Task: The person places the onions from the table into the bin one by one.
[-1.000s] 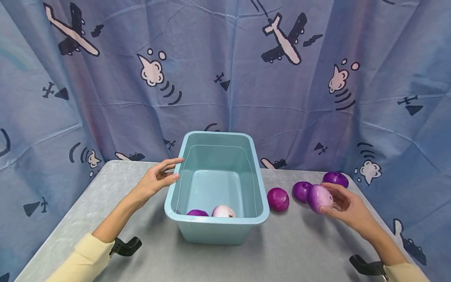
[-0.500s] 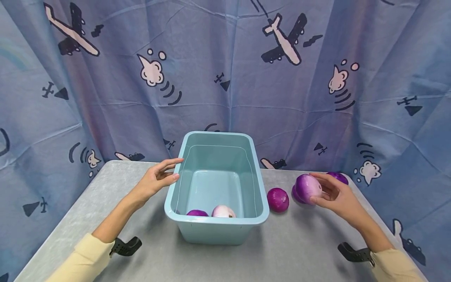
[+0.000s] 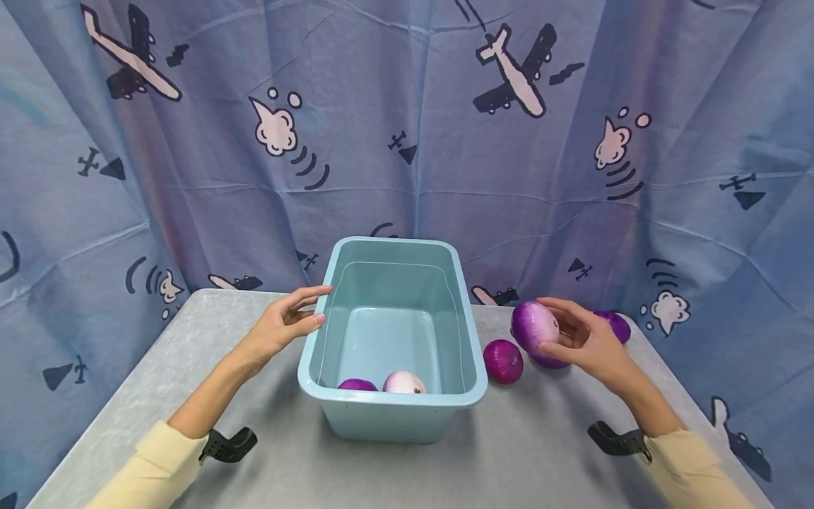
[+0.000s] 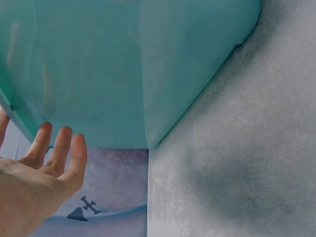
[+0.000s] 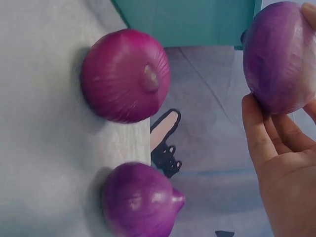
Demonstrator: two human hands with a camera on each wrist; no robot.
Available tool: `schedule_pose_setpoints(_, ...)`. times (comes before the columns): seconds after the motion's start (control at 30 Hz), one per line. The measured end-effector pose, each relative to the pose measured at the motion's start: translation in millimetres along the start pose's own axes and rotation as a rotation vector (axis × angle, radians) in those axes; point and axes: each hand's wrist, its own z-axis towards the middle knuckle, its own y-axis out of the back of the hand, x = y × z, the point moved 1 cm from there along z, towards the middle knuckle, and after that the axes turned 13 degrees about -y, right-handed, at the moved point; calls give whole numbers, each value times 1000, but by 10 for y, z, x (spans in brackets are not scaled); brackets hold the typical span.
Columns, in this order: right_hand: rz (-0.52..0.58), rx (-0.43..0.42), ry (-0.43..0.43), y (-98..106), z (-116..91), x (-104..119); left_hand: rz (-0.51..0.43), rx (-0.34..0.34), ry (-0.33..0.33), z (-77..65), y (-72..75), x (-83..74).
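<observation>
My right hand grips a purple-and-white onion between thumb and fingers, lifted above the table. In the right wrist view that onion is at the upper right. Directly beneath it a darker purple onion is partly covered, and a reddish-purple onion lies beside the bin. My left hand touches the left rim of the light blue bin, its fingers fairly straight. Inside the bin, near the front wall, are a purple onion and a whitish onion, both partly hidden by the rim.
Another purple onion sits at the table's back right corner, partly behind my right hand. The grey table ends at a blue curtain printed with airplanes, which hangs close behind the bin.
My right hand has carried the purple-and-white onion left and upward, from near the back right onion toward the bin. The left hand and the bin have stayed in place.
</observation>
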Motion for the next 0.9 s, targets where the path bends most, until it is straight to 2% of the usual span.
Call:
schedule_pose_setpoints(0.4,52,22,10,-101,128,140,0,2,-4,-8,-5,-17)
schedule_pose_setpoints(0.63,118,55,63,-162,202,234,10,0,-10,-7,-5,-12)
schedule_pose_setpoints(0.9,133,75,102,-224,295,352,12,-5,2,1,2,-13)
